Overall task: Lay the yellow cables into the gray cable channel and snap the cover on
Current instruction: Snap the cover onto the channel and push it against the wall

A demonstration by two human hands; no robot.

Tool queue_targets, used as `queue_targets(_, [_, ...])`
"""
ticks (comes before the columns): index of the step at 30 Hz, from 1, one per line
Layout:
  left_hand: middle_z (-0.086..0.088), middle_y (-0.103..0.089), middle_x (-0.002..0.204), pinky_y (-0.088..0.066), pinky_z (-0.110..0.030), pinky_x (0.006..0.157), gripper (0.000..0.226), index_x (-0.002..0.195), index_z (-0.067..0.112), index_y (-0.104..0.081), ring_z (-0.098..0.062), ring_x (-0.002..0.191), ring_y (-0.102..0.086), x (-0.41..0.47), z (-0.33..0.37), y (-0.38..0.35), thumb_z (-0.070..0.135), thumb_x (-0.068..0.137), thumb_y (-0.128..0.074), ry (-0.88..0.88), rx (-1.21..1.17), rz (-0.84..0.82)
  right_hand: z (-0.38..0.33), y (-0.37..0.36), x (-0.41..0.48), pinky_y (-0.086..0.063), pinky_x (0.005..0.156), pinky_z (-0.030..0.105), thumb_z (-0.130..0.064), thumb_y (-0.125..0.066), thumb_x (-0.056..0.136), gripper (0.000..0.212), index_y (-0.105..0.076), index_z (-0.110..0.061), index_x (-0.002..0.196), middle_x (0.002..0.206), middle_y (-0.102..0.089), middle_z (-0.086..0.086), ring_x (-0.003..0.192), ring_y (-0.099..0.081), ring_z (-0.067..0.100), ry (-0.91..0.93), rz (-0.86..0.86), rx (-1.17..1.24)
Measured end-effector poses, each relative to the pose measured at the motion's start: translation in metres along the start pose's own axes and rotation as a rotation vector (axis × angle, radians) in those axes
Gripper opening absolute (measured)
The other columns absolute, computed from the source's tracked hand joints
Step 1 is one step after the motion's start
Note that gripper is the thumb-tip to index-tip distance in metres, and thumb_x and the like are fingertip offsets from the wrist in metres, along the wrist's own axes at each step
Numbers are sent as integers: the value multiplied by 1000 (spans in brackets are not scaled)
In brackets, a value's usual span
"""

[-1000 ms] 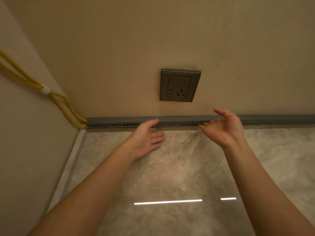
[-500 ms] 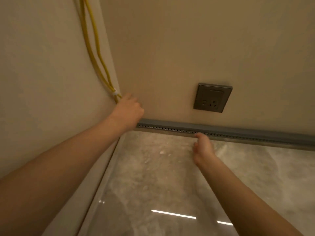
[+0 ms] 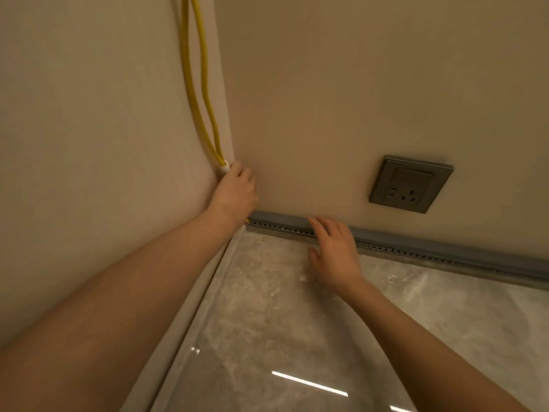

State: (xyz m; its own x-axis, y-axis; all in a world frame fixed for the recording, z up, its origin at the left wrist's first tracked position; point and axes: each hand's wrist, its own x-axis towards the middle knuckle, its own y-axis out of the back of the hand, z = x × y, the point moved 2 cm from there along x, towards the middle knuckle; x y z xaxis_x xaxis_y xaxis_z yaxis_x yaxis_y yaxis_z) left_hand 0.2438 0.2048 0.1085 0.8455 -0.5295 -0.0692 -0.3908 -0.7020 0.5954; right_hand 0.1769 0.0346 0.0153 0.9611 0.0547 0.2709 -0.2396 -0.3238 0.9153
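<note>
Two yellow cables (image 3: 198, 84) hang down the left wall into the corner, bound by a white tie (image 3: 225, 167). My left hand (image 3: 236, 194) is closed around them just below the tie, hiding their lower stretch. A gray cable channel (image 3: 416, 243) with a row of small holes runs along the foot of the back wall. A short yellow bit shows at its left end. My right hand (image 3: 334, 251) rests on the channel with fingers spread, covering a section of it.
A gray wall socket (image 3: 411, 184) sits on the back wall above the channel. The glossy marble floor (image 3: 297, 322) reflects ceiling lights. A pale skirting strip (image 3: 190, 310) runs along the left wall.
My left hand left the channel and went up into the corner, closing on the cables below the tie. My right hand shifted left along the channel. The view swung left.
</note>
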Motion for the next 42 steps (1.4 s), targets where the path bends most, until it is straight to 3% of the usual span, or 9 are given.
queue_targets(7, [-6,-58,114,-33,-39,93,26,111,13,-61,-28,111,-42,14,26,-27,15,92,-44,-82,-113,-72,37,-2,7,-35,97,39,-24,-56,88,46,-46,-12,131,130,-50,9,118,-44,30,-4,13,-134])
queue_targets(13, [-4,-61,114,-35,-35,93,26,109,15,-61,-25,111,-49,34,34,-31,10,92,-42,-54,-200,-75,40,-7,14,-38,84,40,-23,-65,82,35,-59,-11,115,112,-58,11,103,-50,33,-53,142,-50])
queue_targets(18, [-8,-61,110,-42,-36,87,25,105,11,-63,-27,108,-52,37,40,-40,5,91,-43,-85,-256,-68,45,-13,13,-33,81,37,-21,-71,77,36,-62,-9,110,103,-59,14,98,-51,34,-49,223,51])
queue_targets(27, [-13,-59,111,-37,-38,92,25,104,6,-62,-31,110,-49,38,44,-45,2,87,-44,-35,-332,-78,48,-21,15,-25,78,33,-22,-74,72,39,-62,-11,107,98,-58,11,95,-47,30,-33,291,82])
queue_targets(35, [-3,-65,109,-37,-35,89,22,101,18,-64,-23,103,-56,38,30,-26,11,89,-47,-142,-67,-33,48,-21,14,-25,79,33,-22,-74,73,38,-63,-12,108,99,-58,11,95,-50,32,-27,287,104])
queue_targets(42, [-10,-60,107,-38,-37,91,24,100,9,-62,-29,105,-50,35,36,-38,3,87,-43,-117,-220,14,50,-22,15,-23,77,31,-21,-75,71,38,-63,-12,107,96,-58,9,95,-45,26,-19,314,123])
